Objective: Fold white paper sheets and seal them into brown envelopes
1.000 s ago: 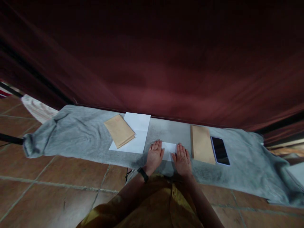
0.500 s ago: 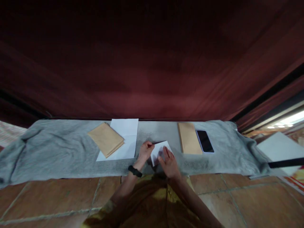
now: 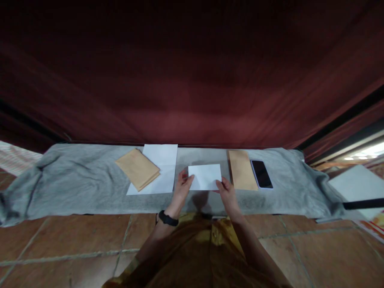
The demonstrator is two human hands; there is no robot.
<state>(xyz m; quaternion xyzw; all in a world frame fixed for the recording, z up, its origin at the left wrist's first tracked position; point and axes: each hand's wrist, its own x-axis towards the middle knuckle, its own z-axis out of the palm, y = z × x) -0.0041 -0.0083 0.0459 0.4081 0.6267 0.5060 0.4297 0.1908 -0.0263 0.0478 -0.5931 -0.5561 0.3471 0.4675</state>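
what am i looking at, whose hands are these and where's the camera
No machine here: these are a person's two bare hands, filmed by a camera worn on the head, looking down. The left hand, with a black wristband, and the right hand each pinch a lower corner of a small white paper. Beneath, a grey cloth covers a tiled floor. On it, at left, a stack of brown envelopes lies on a white sheet; at right, a brown envelope lies beside a phone. Behind hangs a dark red curtain.
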